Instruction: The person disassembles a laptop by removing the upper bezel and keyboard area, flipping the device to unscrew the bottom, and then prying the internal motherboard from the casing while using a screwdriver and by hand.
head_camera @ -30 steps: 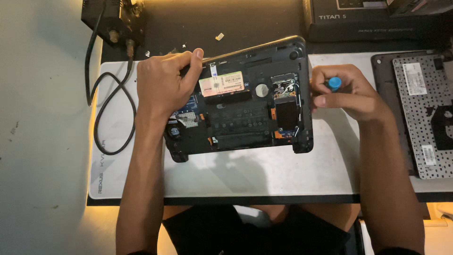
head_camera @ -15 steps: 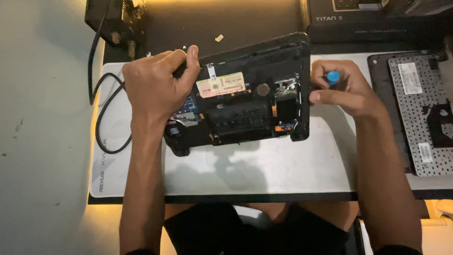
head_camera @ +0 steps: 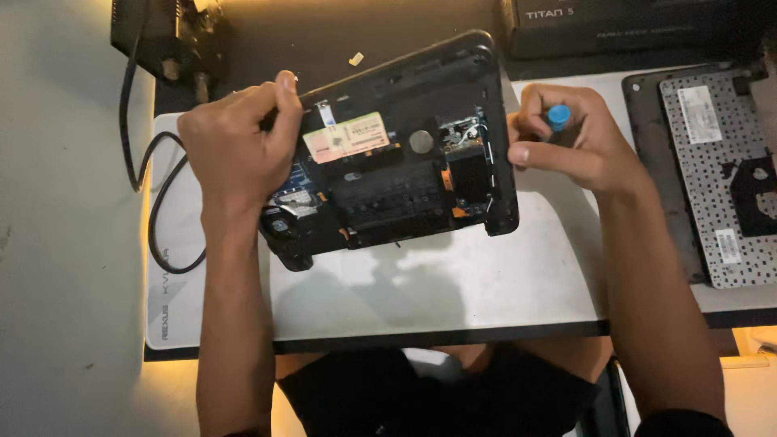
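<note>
Screwdriver (head_camera: 558, 118) shaft seemingly behind fingers (head_camera: 528, 152)

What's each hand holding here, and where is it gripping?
The left hand grips the opened laptop at its far left edge. The right hand holds a blue-capped tool by its handle, thumb against the laptop's right edge.

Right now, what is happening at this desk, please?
A person is working on an opened black laptop base that lies tilted on a white mat, its inner boards and a label exposed. The left hand grips the base at its upper left edge. The right hand rests against its right edge and holds a small tool with a blue cap. A detached keyboard panel lies to the right, and a black cable loops on the left.
</note>
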